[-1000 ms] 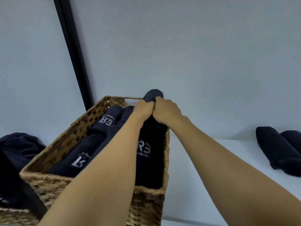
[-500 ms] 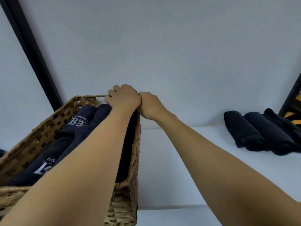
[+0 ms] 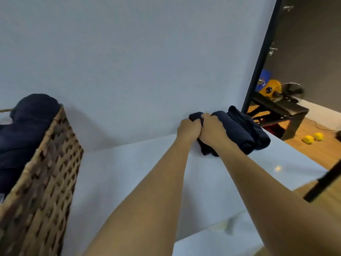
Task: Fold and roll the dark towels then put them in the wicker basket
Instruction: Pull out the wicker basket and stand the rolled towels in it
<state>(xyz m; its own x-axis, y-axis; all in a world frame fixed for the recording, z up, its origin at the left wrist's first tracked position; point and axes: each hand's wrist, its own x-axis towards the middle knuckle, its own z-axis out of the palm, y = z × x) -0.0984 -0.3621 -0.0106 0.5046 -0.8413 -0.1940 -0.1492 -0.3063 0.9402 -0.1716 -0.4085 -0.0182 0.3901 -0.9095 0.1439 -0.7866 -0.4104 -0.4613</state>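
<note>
left hand [image 3: 189, 129] and right hand [image 3: 212, 129] clamped on a dark towel [image 3: 206, 151] right of the wicker basket [image 3: 46, 172], i'd squeeze so it won't unroll.

The basket [image 3: 46, 172] stands at the left edge of the table [image 3: 129, 172] with rolled towels [image 3: 24, 130] inside it, one of them reaching above its rim. Well apart, at the far right of the table and against the backdrop [image 3: 147, 61], lies the towel pile [image 3: 243, 130]. The left hand [image 3: 188, 128] and right hand [image 3: 212, 128] touch side by side and grip its left end. Beyond the table's right edge a bench [image 3: 287, 109] stands on the floor [image 3: 328, 145].
</note>
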